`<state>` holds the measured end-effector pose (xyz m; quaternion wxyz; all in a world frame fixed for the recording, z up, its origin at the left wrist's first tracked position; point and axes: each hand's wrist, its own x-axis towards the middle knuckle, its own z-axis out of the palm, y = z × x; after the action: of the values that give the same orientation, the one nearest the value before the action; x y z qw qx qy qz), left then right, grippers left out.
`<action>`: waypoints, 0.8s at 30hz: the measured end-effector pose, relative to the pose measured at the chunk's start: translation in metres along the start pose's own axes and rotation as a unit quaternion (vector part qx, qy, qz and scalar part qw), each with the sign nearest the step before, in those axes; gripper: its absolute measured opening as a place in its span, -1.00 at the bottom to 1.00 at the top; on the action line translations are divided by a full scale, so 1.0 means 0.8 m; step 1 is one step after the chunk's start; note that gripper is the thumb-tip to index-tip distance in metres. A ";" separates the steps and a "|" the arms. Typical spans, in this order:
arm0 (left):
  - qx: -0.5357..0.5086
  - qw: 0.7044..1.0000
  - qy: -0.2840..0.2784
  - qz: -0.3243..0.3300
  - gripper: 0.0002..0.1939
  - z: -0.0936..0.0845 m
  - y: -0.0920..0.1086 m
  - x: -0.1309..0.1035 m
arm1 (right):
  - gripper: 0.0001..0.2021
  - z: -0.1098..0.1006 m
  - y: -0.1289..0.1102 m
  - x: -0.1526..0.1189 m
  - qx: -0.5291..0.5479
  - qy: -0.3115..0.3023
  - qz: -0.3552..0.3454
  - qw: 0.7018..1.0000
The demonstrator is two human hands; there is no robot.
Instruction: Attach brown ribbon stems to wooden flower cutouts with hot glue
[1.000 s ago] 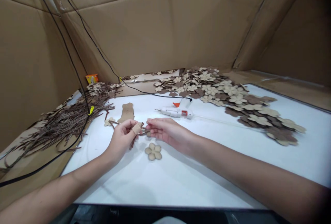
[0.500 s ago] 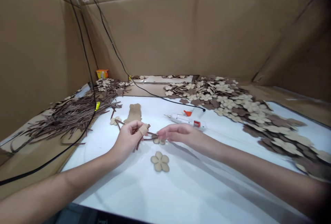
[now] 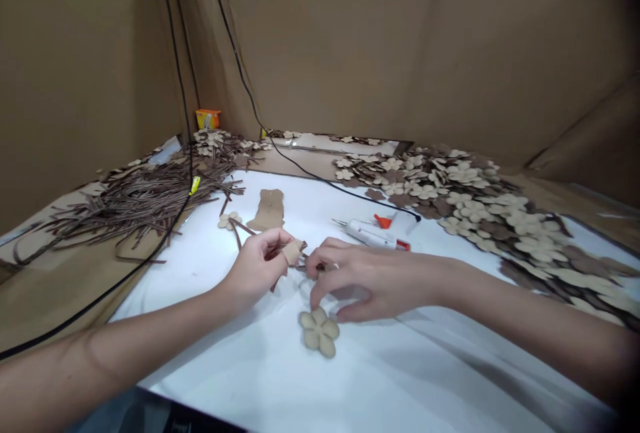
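Note:
My left hand is closed in a pinch on thin brown strips with dark ends poking out. A beige piece covers its thumb tip; whether it is wrapped on or held I cannot tell. My right hand is just right of it, fingers curved and apart, thumb away from them. One fingertip reaches the upper edge of a beige five-petalled flower cutout lying flat on the white board. What lies under the right hand's upper fingers is mostly hidden. A smaller beige flower rests by the strips behind my left hand.
A white glue gun with an orange trigger lies behind my right hand. Piled flower cutouts cover the right; a heap of brown strips covers the left. A brown patch, a black cable and cardboard walls surround the hands.
My right hand has moved nearer, its fingers spreading down to the front flower cutout. My left hand keeps its pinch on the strips. The view has shifted and tilted slightly.

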<state>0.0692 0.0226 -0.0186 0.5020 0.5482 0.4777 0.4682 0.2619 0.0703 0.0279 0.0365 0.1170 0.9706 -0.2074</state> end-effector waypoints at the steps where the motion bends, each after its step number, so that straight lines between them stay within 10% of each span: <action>1: 0.002 1.000 -0.001 0.002 -0.77 0.000 0.001 -0.001 | -0.77 0.002 -0.002 -0.001 -0.011 0.005 -0.003 1.000; 16: 0.021 1.000 0.003 0.014 -0.73 0.001 0.007 -0.009 | -0.71 0.024 -0.033 -0.014 -0.087 0.050 -0.021 0.995; 24: 0.030 0.999 -0.011 0.024 -0.71 -0.003 0.011 -0.013 | -0.66 0.039 -0.048 -0.019 -0.109 0.057 0.079 0.989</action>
<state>0.0665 0.0124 -0.0101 0.4791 0.5794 0.4730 0.4594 0.2681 0.0206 0.0164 0.0097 0.2006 0.9755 -0.0892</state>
